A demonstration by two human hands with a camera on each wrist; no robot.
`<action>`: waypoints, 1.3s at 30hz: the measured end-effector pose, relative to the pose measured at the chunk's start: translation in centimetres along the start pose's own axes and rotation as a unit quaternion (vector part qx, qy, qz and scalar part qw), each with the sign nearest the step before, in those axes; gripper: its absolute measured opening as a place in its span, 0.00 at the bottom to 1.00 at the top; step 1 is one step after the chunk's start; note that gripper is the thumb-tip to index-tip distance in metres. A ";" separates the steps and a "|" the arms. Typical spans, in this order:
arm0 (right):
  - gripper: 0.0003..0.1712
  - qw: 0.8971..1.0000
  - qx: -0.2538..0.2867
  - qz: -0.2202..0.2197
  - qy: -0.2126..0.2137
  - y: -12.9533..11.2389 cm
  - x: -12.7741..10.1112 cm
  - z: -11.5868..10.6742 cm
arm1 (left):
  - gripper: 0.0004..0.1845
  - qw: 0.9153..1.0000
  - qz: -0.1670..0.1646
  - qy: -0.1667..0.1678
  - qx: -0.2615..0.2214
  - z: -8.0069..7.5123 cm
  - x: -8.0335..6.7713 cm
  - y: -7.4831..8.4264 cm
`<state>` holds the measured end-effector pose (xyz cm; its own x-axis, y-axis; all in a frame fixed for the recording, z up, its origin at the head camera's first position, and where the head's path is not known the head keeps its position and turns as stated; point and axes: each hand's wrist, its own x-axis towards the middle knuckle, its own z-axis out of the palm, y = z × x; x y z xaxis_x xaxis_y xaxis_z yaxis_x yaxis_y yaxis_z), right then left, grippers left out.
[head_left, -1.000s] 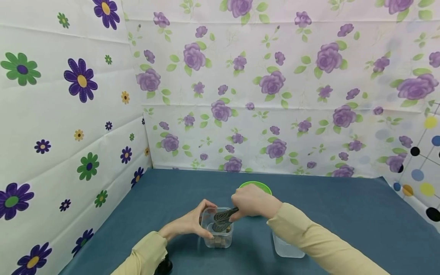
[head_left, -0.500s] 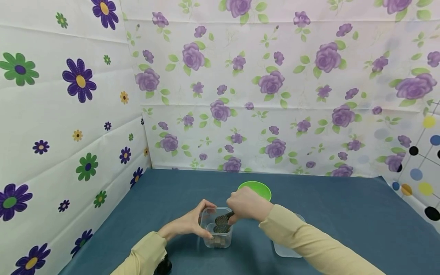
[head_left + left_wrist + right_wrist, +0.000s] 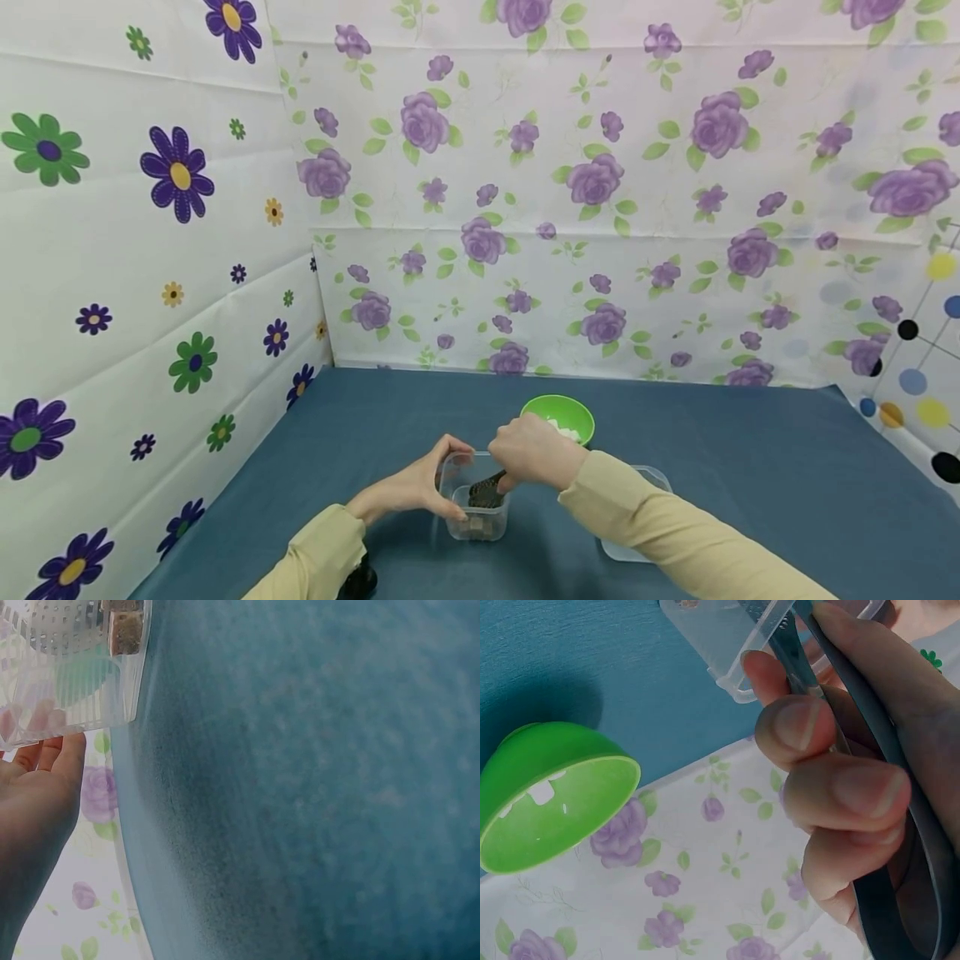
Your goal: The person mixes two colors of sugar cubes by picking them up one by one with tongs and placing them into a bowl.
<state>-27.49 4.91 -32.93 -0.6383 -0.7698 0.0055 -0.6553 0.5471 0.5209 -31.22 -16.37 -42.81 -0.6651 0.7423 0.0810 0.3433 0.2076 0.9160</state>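
Note:
My left hand [image 3: 416, 485] holds a clear plastic container [image 3: 491, 514], its thumb on the near side and fingers round the far side. Brown cubes [image 3: 126, 634] lie in the bottom of the container. In my right hand [image 3: 536, 452] is a pair of dark tongs [image 3: 885, 727], gripped with curled fingers and the thumb. The perforated tong heads [image 3: 486, 492] reach down inside the container, close together. Whether a cube sits between them cannot be made out. Beyond the right hand stands a green bowl [image 3: 573, 412] with white pieces in it.
A clear flat lid or tray [image 3: 626, 552] lies under my right forearm, partly hidden by the sleeve. A black object [image 3: 360, 579] shows by the left sleeve. Blue cloth [image 3: 750, 467] covers the table, with flowered sheets [image 3: 637, 275] behind and at the sides.
My right hand has moved a little left, and the tong heads have dipped lower into the container and come closer together. More of the green bowl shows. The left hand keeps its hold.

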 end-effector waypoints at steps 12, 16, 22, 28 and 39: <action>0.22 0.997 0.081 0.001 -0.005 1.5 -0.3 0.3 | 0.38 1.000 0.008 -0.005 0.008 -0.1 0.1 -0.1; 0.22 0.989 0.148 0.000 0.007 2.5 -0.8 0.4 | 0.38 1.000 0.005 -0.002 0.008 -0.1 0.1 -0.1; 0.24 0.981 0.186 -0.015 0.052 3.7 -1.9 0.1 | 0.35 1.000 -0.005 0.009 0.013 0.0 0.1 0.0; 0.25 0.970 0.236 -0.006 0.061 5.1 -3.2 -0.6 | 0.35 1.000 -0.011 0.012 0.017 0.1 0.1 -0.1; 0.28 0.960 0.266 0.031 0.077 9.3 -5.7 0.1 | 0.37 1.000 0.010 0.000 0.001 0.0 0.2 -0.1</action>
<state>-29.95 14.42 -28.25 -0.6415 -0.7481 0.1699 -0.7584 0.6518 0.0063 -31.41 -16.24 -42.93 -0.6585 0.7461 0.0989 0.3580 0.1949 0.9132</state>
